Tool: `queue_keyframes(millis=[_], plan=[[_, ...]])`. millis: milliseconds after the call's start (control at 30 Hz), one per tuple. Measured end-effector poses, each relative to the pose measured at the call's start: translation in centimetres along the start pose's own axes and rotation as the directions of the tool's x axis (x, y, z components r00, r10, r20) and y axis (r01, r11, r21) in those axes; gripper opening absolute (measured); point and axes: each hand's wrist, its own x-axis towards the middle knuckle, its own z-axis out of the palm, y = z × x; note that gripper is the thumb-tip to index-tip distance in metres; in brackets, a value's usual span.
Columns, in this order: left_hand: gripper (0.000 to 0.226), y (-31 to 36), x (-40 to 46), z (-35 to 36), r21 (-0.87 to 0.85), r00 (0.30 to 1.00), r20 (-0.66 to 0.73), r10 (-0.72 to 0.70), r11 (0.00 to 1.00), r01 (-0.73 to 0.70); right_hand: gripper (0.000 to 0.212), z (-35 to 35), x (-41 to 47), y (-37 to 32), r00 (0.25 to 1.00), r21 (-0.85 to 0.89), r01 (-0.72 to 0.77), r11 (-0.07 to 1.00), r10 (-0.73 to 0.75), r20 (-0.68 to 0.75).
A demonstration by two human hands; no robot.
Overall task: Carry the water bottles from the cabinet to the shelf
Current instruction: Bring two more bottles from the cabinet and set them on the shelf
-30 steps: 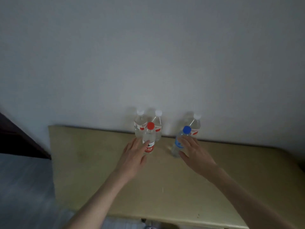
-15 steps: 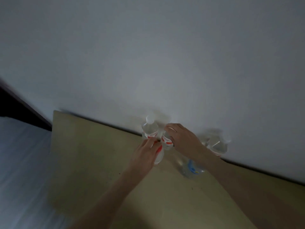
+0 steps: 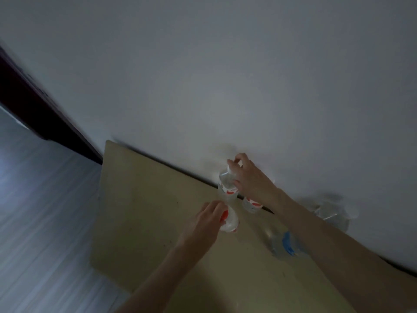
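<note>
Early stage — gripping bottles atop the cabinet point(image 3: 144, 213), lower centre of frame.
Left hand point(image 3: 204, 224) grasping red-capped bottle point(image 3: 230, 220); right hand point(image 3: 250, 179) grasping white-capped bottle point(image 3: 226, 184) — others standing nearby, none shelved yet.

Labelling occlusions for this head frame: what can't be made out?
- Clear blue-labelled plastic bottle: cap hidden by the right forearm.
- Clear plastic bottle by the wall: blurred, label unreadable.
- Red-capped clear bottle: body covered by the left hand.
- Shelf: out of frame.
</note>
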Motion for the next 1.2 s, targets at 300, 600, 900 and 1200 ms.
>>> queue_keyframes(millis=[300, 600, 900, 1200], plan=[[0.032, -2.4, -1.5, -2.6, -0.06, 0.988, 0.043, -0.15, 0.986, 0.153, 0.034, 0.1, 0.2, -1.3, 0.994, -0.045, -0.048, 0.998, 0.052, 0.096], [0.04, -6.5, -3.7, -6.4, -0.133, 0.975, 0.131, -0.177, 0.972, 0.194, 0.029, 1.0, -2.9, -4.3, 0.978, -0.104, -0.186, 0.977, 0.194, 0.071], [0.028, -9.4, -4.6, -9.5, -0.112, 0.959, 0.278, 0.056, 0.993, -0.025, 0.044, 3.6, -12.3, -11.8, 0.81, -0.017, -0.586, 0.81, 0.586, -0.024], [0.033, -2.8, -7.5, -9.5, -0.233, 0.864, 0.392, 0.318, 0.942, -0.241, 0.037, 4.7, -26.5, -20.3, 0.586, 0.179, -0.758, 0.628, 0.775, -0.237]])
